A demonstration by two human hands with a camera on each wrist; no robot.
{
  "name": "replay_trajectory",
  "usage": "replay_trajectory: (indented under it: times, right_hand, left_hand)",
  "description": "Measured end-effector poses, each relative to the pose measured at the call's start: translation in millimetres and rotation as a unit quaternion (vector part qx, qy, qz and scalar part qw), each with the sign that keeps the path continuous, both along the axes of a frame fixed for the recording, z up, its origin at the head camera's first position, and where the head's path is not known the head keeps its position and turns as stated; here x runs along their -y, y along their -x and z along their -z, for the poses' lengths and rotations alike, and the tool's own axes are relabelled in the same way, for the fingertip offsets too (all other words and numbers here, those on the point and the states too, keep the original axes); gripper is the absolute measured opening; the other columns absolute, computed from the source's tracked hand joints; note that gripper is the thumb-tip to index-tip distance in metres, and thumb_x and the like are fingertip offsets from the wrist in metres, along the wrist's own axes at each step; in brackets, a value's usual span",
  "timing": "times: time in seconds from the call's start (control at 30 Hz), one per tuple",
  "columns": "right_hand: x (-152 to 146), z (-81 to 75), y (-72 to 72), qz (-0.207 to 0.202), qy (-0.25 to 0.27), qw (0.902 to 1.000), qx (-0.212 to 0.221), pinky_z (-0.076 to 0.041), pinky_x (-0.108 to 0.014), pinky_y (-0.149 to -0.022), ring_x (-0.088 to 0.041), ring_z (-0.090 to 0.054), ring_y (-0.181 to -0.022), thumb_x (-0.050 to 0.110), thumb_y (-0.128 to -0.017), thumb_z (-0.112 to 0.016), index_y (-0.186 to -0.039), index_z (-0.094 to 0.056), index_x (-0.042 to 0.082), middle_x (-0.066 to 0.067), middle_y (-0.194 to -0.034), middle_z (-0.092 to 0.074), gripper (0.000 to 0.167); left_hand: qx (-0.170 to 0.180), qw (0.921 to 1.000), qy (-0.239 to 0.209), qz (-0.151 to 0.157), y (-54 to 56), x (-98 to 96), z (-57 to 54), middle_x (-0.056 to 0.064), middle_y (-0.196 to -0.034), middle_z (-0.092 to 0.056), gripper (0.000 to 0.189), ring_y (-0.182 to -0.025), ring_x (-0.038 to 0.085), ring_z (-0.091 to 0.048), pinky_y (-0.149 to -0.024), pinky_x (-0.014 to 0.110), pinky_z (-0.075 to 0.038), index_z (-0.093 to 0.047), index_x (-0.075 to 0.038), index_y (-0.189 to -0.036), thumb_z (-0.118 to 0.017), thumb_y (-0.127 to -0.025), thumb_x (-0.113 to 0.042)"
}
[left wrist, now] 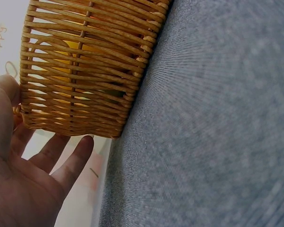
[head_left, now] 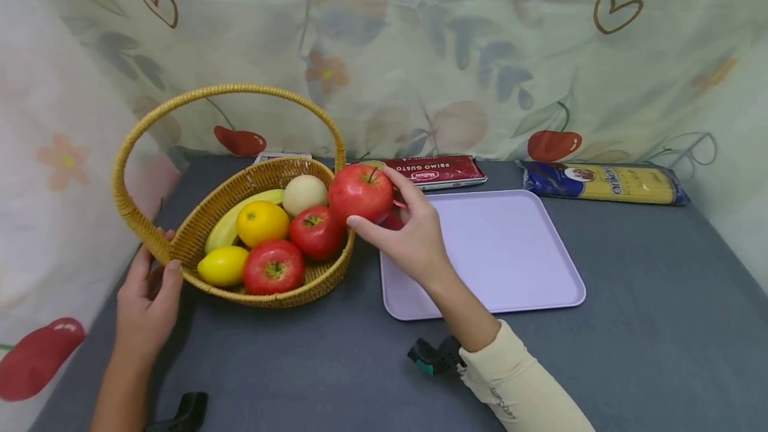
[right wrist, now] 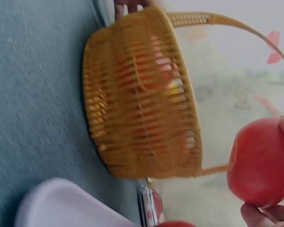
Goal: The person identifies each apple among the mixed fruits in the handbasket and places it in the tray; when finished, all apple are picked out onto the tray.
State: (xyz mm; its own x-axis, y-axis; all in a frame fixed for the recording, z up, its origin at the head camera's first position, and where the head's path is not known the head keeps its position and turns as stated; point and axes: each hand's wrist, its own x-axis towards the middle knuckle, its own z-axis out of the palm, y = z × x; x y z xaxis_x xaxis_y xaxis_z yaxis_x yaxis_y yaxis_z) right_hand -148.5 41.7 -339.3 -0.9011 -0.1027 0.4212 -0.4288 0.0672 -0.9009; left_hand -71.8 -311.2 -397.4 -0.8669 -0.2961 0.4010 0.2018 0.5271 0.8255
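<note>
My right hand [head_left: 414, 232] holds a red apple [head_left: 360, 193] between thumb and fingers, above the right rim of a wicker basket [head_left: 324, 283]. In the right wrist view the same apple [right wrist: 260, 163] is clear of the basket's side. At the basket's left end, my left hand [head_left: 147, 299] grips the rim by the foot of the handle; its fingers are partly hidden behind the weave. Inside the basket lie two red apples [head_left: 274, 267], an orange [head_left: 262, 223], a lemon [head_left: 223, 266], a banana [head_left: 237, 220] and a pale round melon-like fruit [head_left: 305, 195].
A lilac tray [head_left: 510, 252] lies right of the basket, with a red thing [right wrist: 177, 223] at its left side, mostly hidden behind my hand. Along the back are a red packet [head_left: 438, 171] and a yellow-and-blue pasta packet [head_left: 606, 183]. A patterned curtain [head_left: 420, 72] hangs behind.
</note>
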Motion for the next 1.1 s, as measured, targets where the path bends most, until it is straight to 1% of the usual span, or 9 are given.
replay_trajectory:
  times: [0.1,0.2,0.33,0.5,0.63,0.93,1.1]
  right_hand:
    - [-7,-1.7,4.2,0.019,-0.004,0.9998,-0.001,-0.053,-0.038,-0.094,-0.022,-0.056,-0.117,0.014,-0.079,-0.086,-0.144,-0.051,0.004,-0.006,-0.134,-0.057,0.075]
    - [-13,-3.4,7.7,0.033,-0.001,0.9994,0.011,-0.052,-0.037,-0.095,-0.022,-0.057,-0.117,0.013,-0.079,-0.085,-0.145,-0.05,0.003,-0.007,-0.133,-0.058,0.075]
    - [-20,-5.0,12.4,0.048,-0.002,0.9986,0.022,-0.052,-0.038,-0.096,-0.024,-0.056,-0.117,0.015,-0.08,-0.085,-0.145,-0.05,0.004,-0.009,-0.134,-0.057,0.075]
    - [-31,-5.5,18.1,0.078,-0.012,0.9967,0.017,-0.052,-0.042,-0.095,-0.024,-0.055,-0.118,0.016,-0.08,-0.084,-0.144,-0.051,0.002,-0.009,-0.136,-0.056,0.074]
    - [-41,-4.3,24.2,0.095,-0.014,0.9952,0.016,-0.053,-0.043,-0.094,-0.026,-0.056,-0.116,0.016,-0.079,-0.085,-0.143,-0.052,0.002,-0.01,-0.134,-0.057,0.073]
    - [-68,0.8,37.2,0.147,-0.042,0.9876,0.038,-0.053,-0.043,-0.095,-0.025,-0.057,-0.114,0.02,-0.081,-0.084,-0.143,-0.053,0.003,-0.012,-0.131,-0.059,0.071]
    - [-80,2.2,41.6,0.164,-0.065,0.9821,0.066,-0.052,-0.044,-0.096,-0.027,-0.058,-0.111,0.023,-0.082,-0.084,-0.142,-0.053,0.004,-0.014,-0.13,-0.06,0.071]
  left_hand:
    - [0.001,1.0,-0.001,0.0,-0.1,0.4,0.0,0.004,-0.144,-0.055,0.055,-0.111,-0.002,-0.057,-0.088,0.008,-0.044,-0.045,-0.017,-0.152,-0.055,-0.1,-0.003]
    - [-0.002,1.0,-0.002,0.008,0.4,-0.1,-1.0,0.005,-0.144,-0.055,0.055,-0.112,-0.001,-0.057,-0.089,0.008,-0.044,-0.044,-0.016,-0.152,-0.054,-0.1,-0.002]
    - [-0.006,0.9999,-0.005,0.01,0.5,-0.2,-0.9,0.005,-0.144,-0.055,0.055,-0.113,0.0,-0.057,-0.089,0.009,-0.044,-0.044,-0.015,-0.152,-0.054,-0.1,0.0]
    - [-0.003,0.9999,-0.008,0.013,0.3,0.4,0.3,0.004,-0.145,-0.054,0.056,-0.113,0.0,-0.057,-0.089,0.009,-0.045,-0.043,-0.016,-0.153,-0.054,-0.1,-0.001]
    - [-0.01,0.9998,-0.011,0.016,-0.5,0.1,-0.1,0.004,-0.144,-0.055,0.056,-0.112,0.0,-0.057,-0.089,0.009,-0.045,-0.044,-0.015,-0.152,-0.053,-0.1,0.001]
    - [-0.017,0.9998,-0.007,0.01,-0.9,0.2,0.0,0.005,-0.143,-0.055,0.055,-0.114,0.001,-0.056,-0.09,0.009,-0.044,-0.045,-0.013,-0.152,-0.054,-0.099,0.001]
    - [-0.017,0.9998,-0.008,0.011,-1.6,-0.6,-0.9,0.004,-0.142,-0.056,0.055,-0.115,0.002,-0.056,-0.09,0.009,-0.044,-0.045,-0.013,-0.152,-0.054,-0.099,0.001]
